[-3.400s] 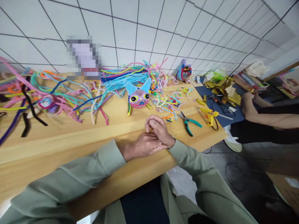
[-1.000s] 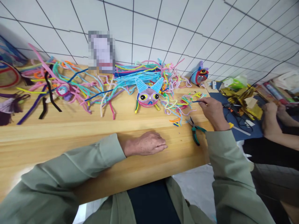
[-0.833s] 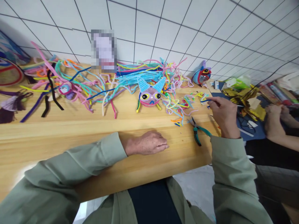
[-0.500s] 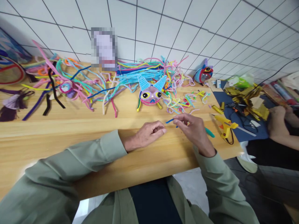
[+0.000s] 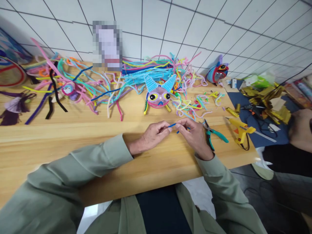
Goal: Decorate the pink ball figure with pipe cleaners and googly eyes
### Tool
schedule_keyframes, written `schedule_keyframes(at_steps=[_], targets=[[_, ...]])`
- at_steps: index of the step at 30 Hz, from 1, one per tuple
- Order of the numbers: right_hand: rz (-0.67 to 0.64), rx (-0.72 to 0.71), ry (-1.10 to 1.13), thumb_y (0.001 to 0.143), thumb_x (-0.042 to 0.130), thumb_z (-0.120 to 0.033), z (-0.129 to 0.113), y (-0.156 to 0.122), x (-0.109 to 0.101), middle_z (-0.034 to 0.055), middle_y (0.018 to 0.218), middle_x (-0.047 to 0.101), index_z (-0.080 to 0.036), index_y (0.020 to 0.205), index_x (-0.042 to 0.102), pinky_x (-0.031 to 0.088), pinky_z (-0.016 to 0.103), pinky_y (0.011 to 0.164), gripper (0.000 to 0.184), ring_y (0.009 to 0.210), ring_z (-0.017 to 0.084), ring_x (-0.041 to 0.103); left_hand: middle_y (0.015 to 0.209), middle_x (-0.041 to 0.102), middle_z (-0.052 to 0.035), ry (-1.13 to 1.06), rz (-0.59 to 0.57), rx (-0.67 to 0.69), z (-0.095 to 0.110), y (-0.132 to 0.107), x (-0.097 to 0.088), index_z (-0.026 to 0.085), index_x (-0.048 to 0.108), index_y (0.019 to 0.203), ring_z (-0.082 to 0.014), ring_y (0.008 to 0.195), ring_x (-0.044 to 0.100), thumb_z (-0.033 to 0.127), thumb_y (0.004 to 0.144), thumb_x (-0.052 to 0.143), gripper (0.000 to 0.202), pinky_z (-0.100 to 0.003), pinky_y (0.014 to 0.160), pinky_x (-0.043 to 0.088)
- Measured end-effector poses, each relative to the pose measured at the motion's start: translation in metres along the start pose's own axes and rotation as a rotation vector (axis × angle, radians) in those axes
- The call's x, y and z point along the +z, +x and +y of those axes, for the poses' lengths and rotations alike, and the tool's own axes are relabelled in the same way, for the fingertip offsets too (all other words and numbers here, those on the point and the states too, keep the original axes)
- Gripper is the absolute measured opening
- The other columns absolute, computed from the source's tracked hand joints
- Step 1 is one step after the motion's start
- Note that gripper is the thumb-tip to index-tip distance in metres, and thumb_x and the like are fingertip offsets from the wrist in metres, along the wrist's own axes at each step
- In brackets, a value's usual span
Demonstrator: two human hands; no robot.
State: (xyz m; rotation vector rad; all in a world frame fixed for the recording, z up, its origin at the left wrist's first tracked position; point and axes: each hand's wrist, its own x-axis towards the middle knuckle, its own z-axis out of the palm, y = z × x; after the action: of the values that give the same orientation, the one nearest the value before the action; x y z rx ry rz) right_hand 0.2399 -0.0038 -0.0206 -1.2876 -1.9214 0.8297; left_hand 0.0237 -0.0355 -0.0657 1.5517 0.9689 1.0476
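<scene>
A short blue pipe cleaner piece (image 5: 173, 125) is pinched between both of my hands above the wooden table (image 5: 73, 136). My left hand (image 5: 153, 136) grips its left end with thumb and fingers closed. My right hand (image 5: 193, 134) holds the right end, fingers curled. Just behind my hands sits a pink pipe-cleaner creature (image 5: 159, 95) with light blue horns and yellow eyes. Green-handled pliers (image 5: 212, 134) lie right beside my right hand.
Long coloured pipe cleaners (image 5: 80, 84) are strewn across the back of the table, short scraps (image 5: 195, 105) to the right. A yellow glue gun (image 5: 240, 131), gold foil (image 5: 270, 100) and a second creature (image 5: 218, 73) lie at right. Another person's hand (image 5: 301, 130) is at the right edge.
My right hand reached out to the scraps, picked up a short blue piece and brought it back. My left hand lifted from the table and took the other end.
</scene>
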Motion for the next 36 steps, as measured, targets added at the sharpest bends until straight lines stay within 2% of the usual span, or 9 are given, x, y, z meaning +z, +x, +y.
schedule_keyframes(at_steps=[6, 9, 12, 18, 23, 28, 32, 36], targets=[[0.01, 0.029, 0.124, 0.093, 0.078, -0.044, 0.008, 0.001, 0.008, 0.0005, 0.081, 0.079, -0.024, 0.102, 0.083, 0.05, 0.029, 0.063, 0.023, 0.066, 0.016, 0.064, 0.077, 0.059, 0.002, -0.005, -0.006, -0.016, 0.001, 0.0, -0.003, 0.02, 0.061, 0.086, -0.0135, 0.073, 0.052, 0.045, 0.108, 0.056, 0.033, -0.026, 0.07, 0.043], [-0.008, 0.03, 0.172, 0.094, 0.079, -0.043, 0.011, 0.001, 0.01, 0.0001, 0.078, 0.077, -0.023, 0.098, 0.082, 0.049, 0.028, 0.062, 0.021, 0.066, 0.015, 0.063, 0.078, 0.063, 0.0009, -0.01, -0.013, -0.021, 0.0, 0.001, -0.003, 0.02, 0.065, 0.087, -0.0141, 0.073, 0.055, 0.047, 0.108, 0.058, 0.035, -0.026, 0.07, 0.045], [-0.013, 0.021, 0.199, 0.094, 0.078, -0.042, 0.012, 0.0, 0.011, -0.0015, 0.073, 0.072, -0.023, 0.089, 0.08, 0.047, 0.027, 0.059, 0.02, 0.062, 0.014, 0.059, 0.075, 0.061, 0.0013, 0.013, -0.015, -0.016, 0.001, 0.0, -0.003, 0.02, 0.065, 0.084, -0.014, 0.071, 0.054, 0.048, 0.108, 0.059, 0.037, -0.026, 0.067, 0.043], [0.047, -0.098, 0.067, 0.098, 0.076, -0.041, 0.011, -0.005, 0.013, -0.0016, 0.068, 0.071, -0.024, 0.081, 0.076, 0.047, 0.027, 0.06, 0.024, 0.061, 0.014, 0.057, 0.069, 0.064, 0.0016, 0.045, -0.017, -0.019, 0.003, -0.001, -0.005, 0.019, 0.067, 0.078, -0.0127, 0.066, 0.056, 0.043, 0.108, 0.057, 0.04, -0.026, 0.067, 0.042], [0.096, -0.202, -0.017, 0.099, 0.074, -0.032, 0.009, -0.007, 0.013, -0.0022, 0.068, 0.069, -0.025, 0.081, 0.076, 0.047, 0.027, 0.061, 0.019, 0.06, 0.013, 0.057, 0.07, 0.066, 0.0015, 0.041, -0.028, -0.025, 0.001, 0.0, -0.005, 0.019, 0.069, 0.078, -0.0126, 0.066, 0.058, 0.042, 0.108, 0.058, 0.04, -0.026, 0.068, 0.044], [0.081, -0.135, -0.02, 0.099, 0.074, -0.038, 0.012, -0.005, 0.012, -0.0031, 0.063, 0.063, -0.024, 0.081, 0.077, 0.042, 0.026, 0.057, 0.022, 0.058, 0.013, 0.052, 0.078, 0.069, 0.0007, 0.032, 0.01, 0.003, -0.002, 0.001, -0.003, 0.019, 0.073, 0.092, -0.014, 0.072, 0.059, 0.045, 0.108, 0.063, 0.032, -0.024, 0.066, 0.045], [0.02, -0.096, 0.024, 0.101, 0.074, -0.041, 0.014, -0.004, 0.012, -0.0047, 0.063, 0.059, -0.023, 0.088, 0.08, 0.038, 0.027, 0.057, 0.022, 0.059, 0.012, 0.049, 0.072, 0.067, 0.0019, 0.095, 0.003, 0.069, -0.005, 0.0, -0.005, 0.019, 0.069, 0.081, -0.0128, 0.067, 0.059, 0.041, 0.11, 0.061, 0.038, -0.024, 0.066, 0.045], [-0.045, -0.059, 0.096, 0.102, 0.073, -0.044, 0.014, -0.004, 0.009, -0.0062, 0.062, 0.053, -0.023, 0.088, 0.079, 0.032, 0.028, 0.056, 0.025, 0.058, 0.011, 0.044, 0.073, 0.072, 0.002, 0.168, 0.042, 0.092, -0.01, -0.003, -0.007, 0.019, 0.074, 0.08, -0.0125, 0.066, 0.064, 0.032, 0.11, 0.062, 0.034, -0.024, 0.066, 0.046]])
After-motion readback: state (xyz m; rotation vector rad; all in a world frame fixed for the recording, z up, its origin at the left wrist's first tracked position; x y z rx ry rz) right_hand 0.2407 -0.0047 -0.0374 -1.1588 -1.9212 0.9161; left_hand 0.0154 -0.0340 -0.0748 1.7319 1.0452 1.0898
